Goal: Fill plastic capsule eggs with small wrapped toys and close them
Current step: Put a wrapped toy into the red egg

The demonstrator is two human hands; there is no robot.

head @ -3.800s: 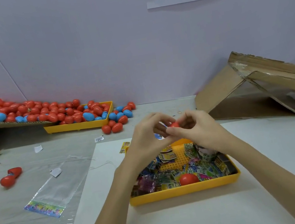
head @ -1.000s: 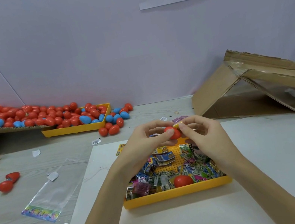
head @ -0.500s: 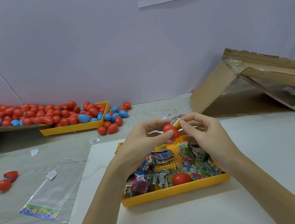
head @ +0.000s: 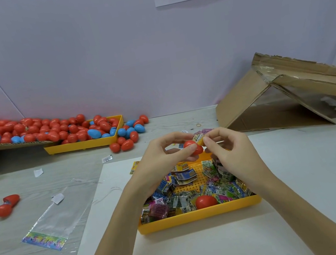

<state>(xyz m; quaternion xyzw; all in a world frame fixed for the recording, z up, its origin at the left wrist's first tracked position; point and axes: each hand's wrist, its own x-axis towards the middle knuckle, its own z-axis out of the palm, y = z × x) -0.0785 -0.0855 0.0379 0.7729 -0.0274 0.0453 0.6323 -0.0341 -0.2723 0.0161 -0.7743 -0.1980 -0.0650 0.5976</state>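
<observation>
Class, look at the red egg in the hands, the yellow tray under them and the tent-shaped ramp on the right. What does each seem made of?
Red egg: probably hard plastic, glossy, with a bright highlight.
Yellow tray: moulded plastic, smooth rim, perforated floor.
Ramp: brown cardboard, matt, with torn edges and shiny clear tape.

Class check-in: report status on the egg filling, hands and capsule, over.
Left hand grips red capsule egg. Right hand pinches wrapped toy at its opening. Egg not yet closed. Nothing in the way.
</observation>
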